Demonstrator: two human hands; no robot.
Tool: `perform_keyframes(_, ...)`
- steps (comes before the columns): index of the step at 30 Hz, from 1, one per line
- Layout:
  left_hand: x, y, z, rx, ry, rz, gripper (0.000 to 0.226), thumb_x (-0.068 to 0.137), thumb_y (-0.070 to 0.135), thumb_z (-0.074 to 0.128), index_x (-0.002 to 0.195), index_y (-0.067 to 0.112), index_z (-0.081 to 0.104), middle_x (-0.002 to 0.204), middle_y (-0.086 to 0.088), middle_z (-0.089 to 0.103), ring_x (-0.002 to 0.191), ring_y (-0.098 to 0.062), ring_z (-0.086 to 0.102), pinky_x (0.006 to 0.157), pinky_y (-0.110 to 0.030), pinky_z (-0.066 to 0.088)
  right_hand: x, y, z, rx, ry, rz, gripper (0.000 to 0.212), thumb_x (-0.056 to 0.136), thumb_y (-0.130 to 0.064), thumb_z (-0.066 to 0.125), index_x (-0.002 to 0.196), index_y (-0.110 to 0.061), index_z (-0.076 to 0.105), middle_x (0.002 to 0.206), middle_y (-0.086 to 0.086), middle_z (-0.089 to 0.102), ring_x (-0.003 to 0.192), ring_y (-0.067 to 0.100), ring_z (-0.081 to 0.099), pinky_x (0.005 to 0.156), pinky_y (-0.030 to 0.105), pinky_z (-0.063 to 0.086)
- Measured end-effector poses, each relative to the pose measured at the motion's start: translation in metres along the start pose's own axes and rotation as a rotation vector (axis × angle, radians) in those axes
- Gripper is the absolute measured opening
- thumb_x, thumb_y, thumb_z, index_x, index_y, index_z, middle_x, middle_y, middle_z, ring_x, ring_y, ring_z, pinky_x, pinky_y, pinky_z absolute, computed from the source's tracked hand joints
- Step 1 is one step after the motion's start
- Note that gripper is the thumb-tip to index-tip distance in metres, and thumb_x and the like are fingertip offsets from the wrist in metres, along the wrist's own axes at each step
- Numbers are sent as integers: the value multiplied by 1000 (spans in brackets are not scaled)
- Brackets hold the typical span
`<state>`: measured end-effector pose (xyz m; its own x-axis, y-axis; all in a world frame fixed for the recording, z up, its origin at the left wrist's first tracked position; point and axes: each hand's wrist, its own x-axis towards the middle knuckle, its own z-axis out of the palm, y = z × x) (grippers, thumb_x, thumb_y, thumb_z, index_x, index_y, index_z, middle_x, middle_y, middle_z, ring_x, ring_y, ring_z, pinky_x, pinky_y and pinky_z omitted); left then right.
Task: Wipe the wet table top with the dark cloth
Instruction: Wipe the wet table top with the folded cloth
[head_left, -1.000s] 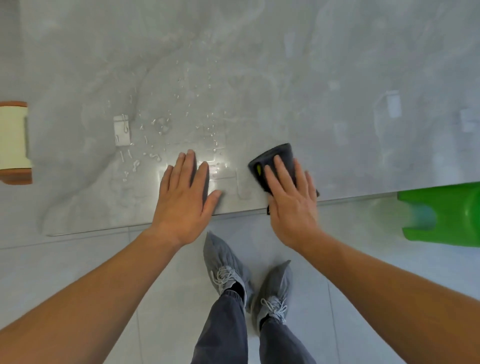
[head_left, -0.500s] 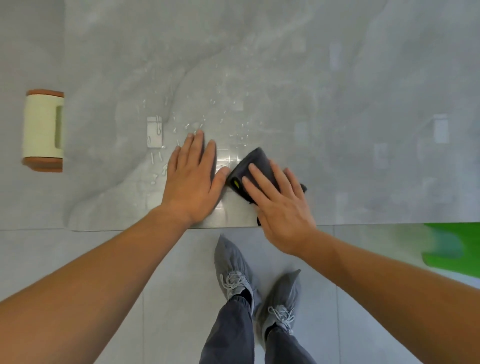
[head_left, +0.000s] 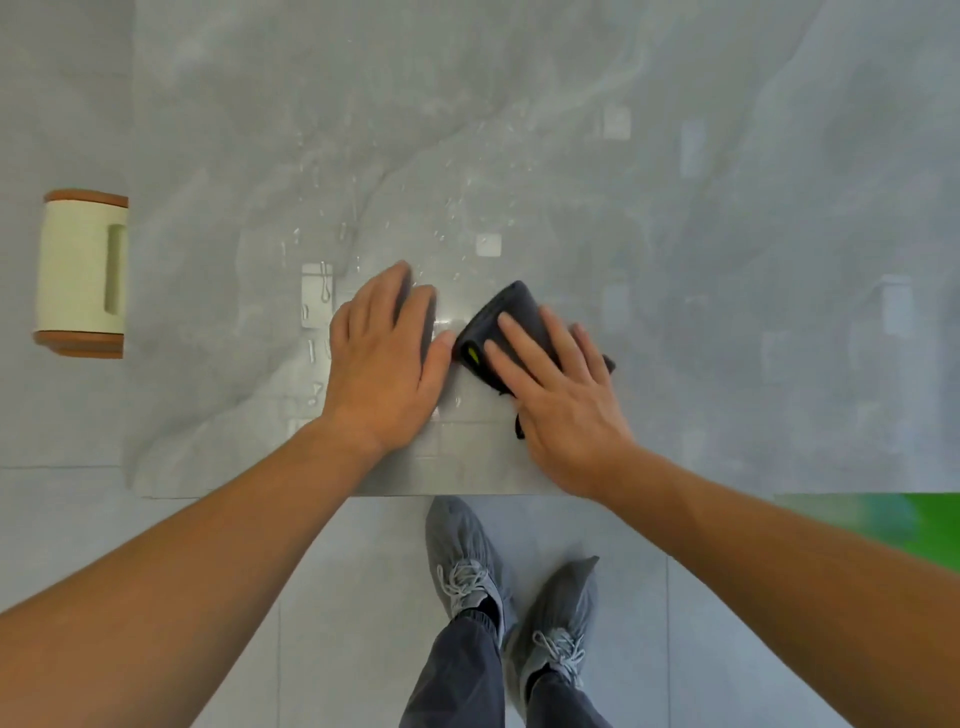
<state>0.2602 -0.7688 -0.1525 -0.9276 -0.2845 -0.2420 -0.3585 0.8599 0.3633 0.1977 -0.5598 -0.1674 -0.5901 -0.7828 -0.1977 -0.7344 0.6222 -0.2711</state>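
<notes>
A folded dark cloth (head_left: 511, 317) with a small yellow-green tag lies on the glossy grey table top (head_left: 675, 218) near its front edge. My right hand (head_left: 558, 389) presses flat on the cloth with straight, spread fingers. My left hand (head_left: 387, 358) lies flat on the table just left of the cloth, its thumb almost touching the cloth's edge. Water droplets (head_left: 436, 208) are scattered over the table beyond and to the left of both hands.
A cream stool with brown ends (head_left: 80, 273) stands off the table's left side. A green object (head_left: 883, 512) shows below the table's front edge at right. My feet in grey shoe covers (head_left: 498, 577) stand on the tiled floor.
My right hand has slid the cloth leftward until it nearly meets my left thumb. The view has shifted, so the stool shows more and the green object less.
</notes>
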Motion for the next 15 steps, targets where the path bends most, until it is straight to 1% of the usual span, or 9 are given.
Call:
perform_keyframes(2,13,-1,-2,-3,-15,-4,62,100,52,23,151,17,32,166,-10,15,152,-28,12,121,-45,12,0,15,-3,-36,-72,-119,64,95,-26,41,157,-27,26,167,-2,15,154,32,5,123,54,9)
perform_keyframes(3,20,-1,-3,2,-29,-6,64,101,52,22,154,18,27,167,-9,10,154,-28,7,121,-45,9,11,26,-7,-51,-81,-137,65,94,-25,42,157,-28,26,167,-3,15,154,32,7,123,54,11)
perform_keyframes(4,26,-1,-3,12,-46,-5,64,102,52,21,157,18,22,168,-8,6,154,-26,3,122,-44,7,26,37,-12,-55,-64,-113,66,93,-25,41,157,-29,27,167,-3,17,153,32,9,122,55,12)
perform_keyframes(6,34,-1,-2,51,-78,-2,65,103,54,18,159,20,17,169,-6,2,154,-25,-1,122,-43,4,61,54,-23,6,21,55,64,93,-24,39,156,-28,29,166,-2,19,153,34,13,122,56,12)
perform_keyframes(8,36,-1,-1,80,-79,-4,66,101,55,14,158,21,19,169,-6,4,154,-25,0,121,-44,5,88,57,-29,62,63,266,62,97,-24,39,157,-28,25,167,-3,13,153,33,6,124,52,3)
perform_keyframes(9,36,-1,-1,81,-72,-7,67,101,55,14,157,20,22,169,-7,7,154,-25,2,121,-44,6,93,52,-28,63,82,326,61,99,-25,38,158,-27,23,168,-3,10,154,33,3,124,50,0)
perform_keyframes(10,36,0,-1,73,-66,-13,66,101,55,14,156,20,25,168,-7,10,154,-25,5,121,-44,8,92,44,-25,58,99,347,60,100,-27,38,158,-27,22,168,-2,9,153,34,3,124,50,-1)
perform_keyframes(12,37,1,-2,54,-58,-23,64,101,53,17,153,20,33,166,-7,18,152,-27,12,119,-45,12,71,27,-17,47,98,262,58,101,-31,37,158,-26,25,167,-1,13,153,34,6,124,53,3)
perform_keyframes(15,43,1,-6,55,-17,-21,56,101,50,23,142,19,47,159,-8,32,145,-29,23,114,-46,19,37,19,-9,5,4,43,55,104,-37,33,157,-26,29,167,-2,16,154,32,5,123,55,7)
